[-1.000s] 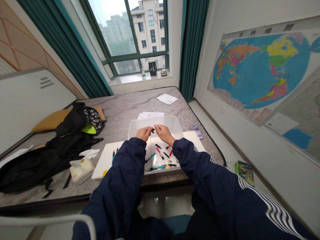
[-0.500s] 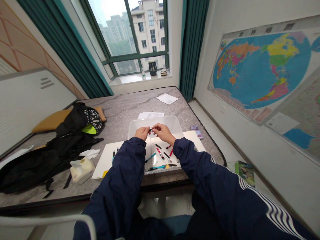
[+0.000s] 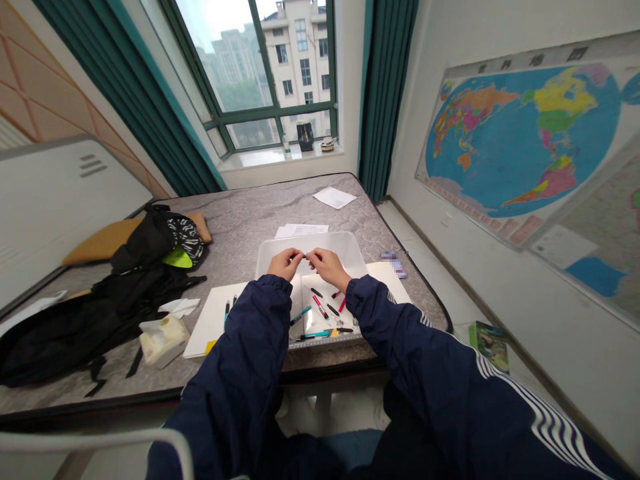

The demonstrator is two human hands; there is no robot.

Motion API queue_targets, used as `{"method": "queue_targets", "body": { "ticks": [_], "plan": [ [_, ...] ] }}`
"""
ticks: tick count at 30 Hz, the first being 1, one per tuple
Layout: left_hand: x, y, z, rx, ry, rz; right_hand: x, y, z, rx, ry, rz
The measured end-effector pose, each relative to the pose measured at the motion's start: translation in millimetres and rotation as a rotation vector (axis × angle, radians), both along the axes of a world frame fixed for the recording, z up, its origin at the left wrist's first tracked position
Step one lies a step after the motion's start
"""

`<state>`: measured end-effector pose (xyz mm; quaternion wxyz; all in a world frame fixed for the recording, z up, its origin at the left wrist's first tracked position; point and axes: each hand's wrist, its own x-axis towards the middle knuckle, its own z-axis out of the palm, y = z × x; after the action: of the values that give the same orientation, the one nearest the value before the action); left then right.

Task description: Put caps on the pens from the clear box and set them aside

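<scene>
The fingertips of the left hand (image 3: 285, 265) and right hand (image 3: 327, 267) cover most of a small dark piece (image 3: 305, 256), too small to identify. The sleeves (image 3: 245, 347) hide parts of the plastic box (image 3: 345, 248), and the left one partly covers the white board (image 3: 210, 313) toward the near edge of the bed (image 3: 240, 213). Small bits (image 3: 341, 322) among the pens (image 3: 320, 307) are too tiny to tell. At the bed's right edge, a purple item (image 3: 395, 265) is blurred into blocks. The picture's left edge cuts off the black backpack (image 3: 55, 333); its right edge, the lower map (image 3: 605, 233).
</scene>
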<state>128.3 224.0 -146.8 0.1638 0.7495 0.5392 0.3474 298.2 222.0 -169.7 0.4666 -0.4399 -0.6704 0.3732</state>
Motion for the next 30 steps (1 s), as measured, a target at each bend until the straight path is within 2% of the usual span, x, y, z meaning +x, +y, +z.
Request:
{"method": "queue_targets", "body": {
  "ticks": [5,10,14,18,30],
  "plan": [
    [0.9,0.6,-1.0,0.034,-0.077,-0.085,-0.3,0.1,-0.4,-0.048,-0.057,-0.009],
    [0.9,2.0,0.1,-0.021,-0.217,-0.092,-0.6,4.0,-0.9,-0.127,0.092,-0.032],
    [0.1,4.7,-1.6,-0.042,-0.31,-0.103,-0.2,5.3,0.6,-0.113,0.213,0.013],
    [0.4,5.0,-3.0,-0.078,-0.342,-0.105,0.6,3.6,3.6,-0.118,0.288,0.078],
    [2.2,4.9,-1.6,-0.141,-0.356,-0.045,-0.9,4.9,1.2,-0.119,0.338,0.067]
  ]
}}
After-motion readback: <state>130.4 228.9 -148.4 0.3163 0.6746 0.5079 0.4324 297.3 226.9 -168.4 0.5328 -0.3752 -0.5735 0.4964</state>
